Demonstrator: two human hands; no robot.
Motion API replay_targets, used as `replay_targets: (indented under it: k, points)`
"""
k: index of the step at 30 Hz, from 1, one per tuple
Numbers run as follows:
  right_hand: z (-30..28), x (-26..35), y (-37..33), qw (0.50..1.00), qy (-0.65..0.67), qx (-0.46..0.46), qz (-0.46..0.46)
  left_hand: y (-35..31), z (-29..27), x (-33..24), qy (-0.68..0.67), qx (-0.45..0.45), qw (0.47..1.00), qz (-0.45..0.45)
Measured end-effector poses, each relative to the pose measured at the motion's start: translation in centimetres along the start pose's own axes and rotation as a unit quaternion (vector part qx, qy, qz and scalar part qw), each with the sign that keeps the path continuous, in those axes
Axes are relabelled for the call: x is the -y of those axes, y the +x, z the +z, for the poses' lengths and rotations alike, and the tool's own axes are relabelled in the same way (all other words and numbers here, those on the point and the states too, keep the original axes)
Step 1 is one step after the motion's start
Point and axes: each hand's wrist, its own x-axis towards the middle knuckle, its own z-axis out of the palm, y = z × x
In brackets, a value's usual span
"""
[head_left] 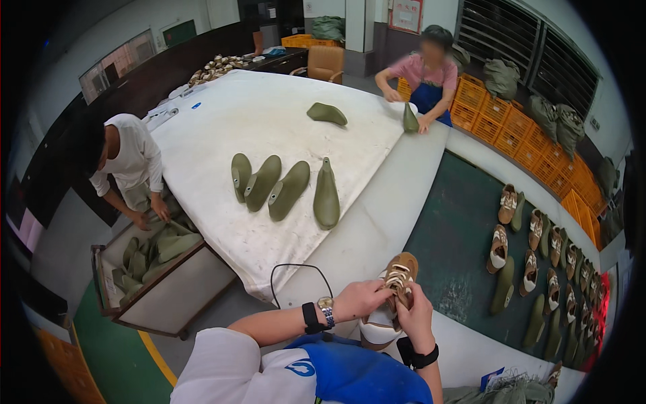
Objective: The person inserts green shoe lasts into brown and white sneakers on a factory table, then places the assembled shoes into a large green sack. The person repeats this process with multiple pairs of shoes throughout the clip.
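A white-covered surface (229,114) is the largest item, extending ahead and to the left of both grips. A dark green board (441,236) lies to the right of the right grip; its far side bears rows of brown-and-white shoes (498,249) set among green lasts (503,286). Well to the left of the left grip stands a bin (161,296) holding similar lasts; a person in a white top (124,145) reaches into it. Well ahead of the grips, a person in a pink shirt (434,74) has a hand at an upright last (410,120). Five loose lasts (291,192) lie on the surface ahead of the left grip: four grouped, one farther off.

The laced shoe (402,261), brown and white, is located between the left grip (363,300) and the right grip (416,314), touching both, toe directed away from the body. Left grip: grasping the shoe, fingertips at the lacing. Right grip: grasping the shoe, fingers pinched just beside the left fingertips. Pale laces (397,275) cross the upper immediately ahead of the fingertips.
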Motion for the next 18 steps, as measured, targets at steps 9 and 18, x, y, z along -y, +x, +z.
replay_targets:
  k: [9,18]
  points:
    - [-0.4,1.4,1.0,0.982,-0.089,-0.049,-0.160,3.0,-3.5,-0.6,-0.092,0.001,0.995,-0.032]
    - [-0.7,3.6,0.1,0.983,0.126,-0.135,-0.008,2.3,-6.5,-1.3,-0.257,0.093,0.952,-0.135]
